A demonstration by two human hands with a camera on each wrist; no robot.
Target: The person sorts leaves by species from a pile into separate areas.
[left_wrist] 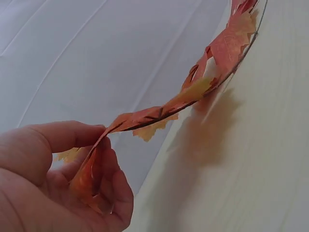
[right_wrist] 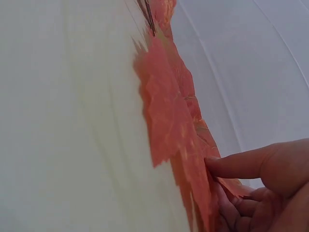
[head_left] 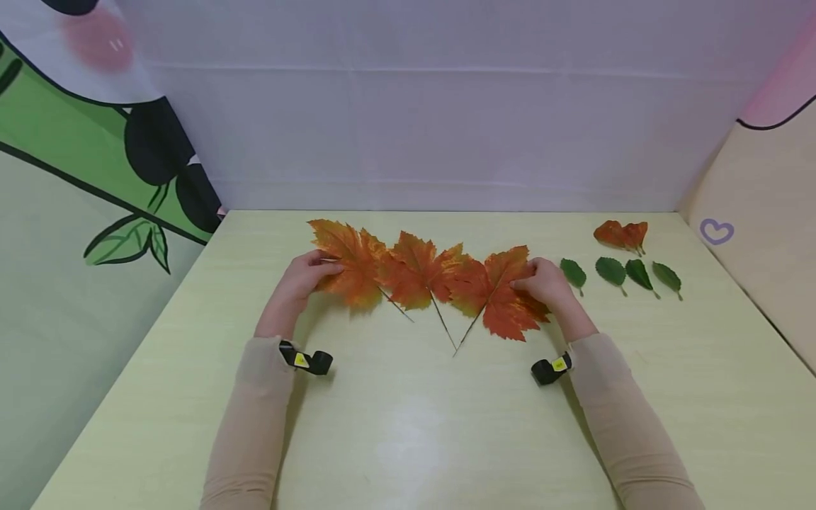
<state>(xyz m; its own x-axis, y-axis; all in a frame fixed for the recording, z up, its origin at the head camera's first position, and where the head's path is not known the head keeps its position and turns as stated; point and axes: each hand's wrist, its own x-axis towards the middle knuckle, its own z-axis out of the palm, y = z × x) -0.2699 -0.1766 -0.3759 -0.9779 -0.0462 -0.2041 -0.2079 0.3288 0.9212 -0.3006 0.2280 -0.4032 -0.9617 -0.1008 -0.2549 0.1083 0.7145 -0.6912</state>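
Three orange-red maple leaves lie side by side in an overlapping row, their thin stems pointing toward me. My left hand [head_left: 310,275] pinches the edge of the left maple leaf [head_left: 353,265]; the left wrist view shows that leaf raised off the table, its shadow below. Between the hands is the middle maple leaf [head_left: 417,269], which neither hand touches. On the other side my right hand [head_left: 544,283] pinches the right maple leaf [head_left: 503,290] between thumb and fingers. The right wrist view shows this leaf [right_wrist: 166,106] nearly edge-on, above the pale table.
Several small green leaves [head_left: 611,271] lie in a row on the table [head_left: 408,425], right of my right hand. Behind them sits a pair of small brown-orange leaves [head_left: 620,234]. A pale lilac backdrop [head_left: 446,134] rises along the table's far edge.
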